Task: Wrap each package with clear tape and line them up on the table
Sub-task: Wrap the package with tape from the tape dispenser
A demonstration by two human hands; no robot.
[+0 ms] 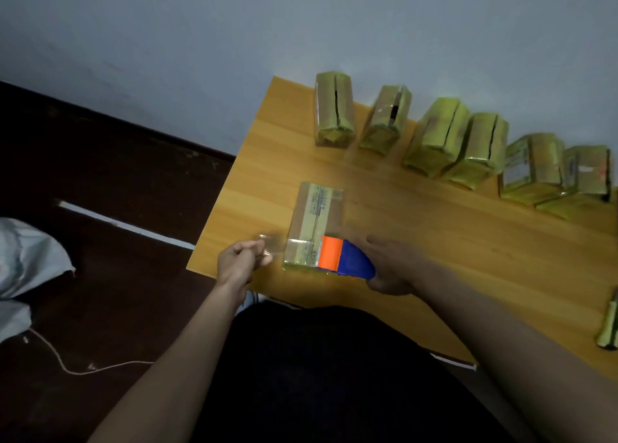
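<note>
The left hand [239, 263] pinches the clear tape end [267, 247] tight so the right hand [389, 265], gripping the blue-and-orange tape dispenser [344, 258], can pull it across the flat brown cardboard package [312, 223] between them

Package [609, 325] cut off at right edge; right hand [389, 268] partly hidden behind tape dispenser [344, 258].

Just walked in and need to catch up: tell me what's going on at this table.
A person is taping a package that lies flat near the table's front left corner. The left hand pinches the free end of clear tape stretched off the package's near end, while the right hand holds a blue and orange tape dispenser against that end. Six wrapped packages already stand in a row along the far edge by the wall.
</note>
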